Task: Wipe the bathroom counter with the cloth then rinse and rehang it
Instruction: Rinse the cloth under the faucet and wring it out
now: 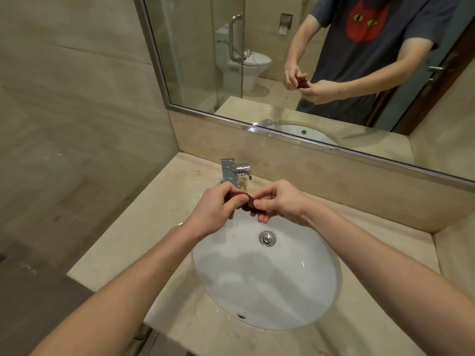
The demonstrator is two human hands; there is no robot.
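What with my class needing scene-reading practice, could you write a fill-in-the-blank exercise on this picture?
The left hand and right hand together pinch a dark red ___.
They hold it over the white ___, in front of the faucet.
The mirror reflects a ___ beyond a glass door.
Missing: cloth; sink; toilet.

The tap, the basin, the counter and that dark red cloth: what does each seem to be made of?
Tap: metal, probably chrome-plated; it mirrors light sharply.
Basin: most likely glazed white ceramic; smooth, with soft highlights.
Counter: polished beige stone, perhaps marble, by its faint veins.
Cloth: soft nubby textile, fibre unclear; it crumples in folds.
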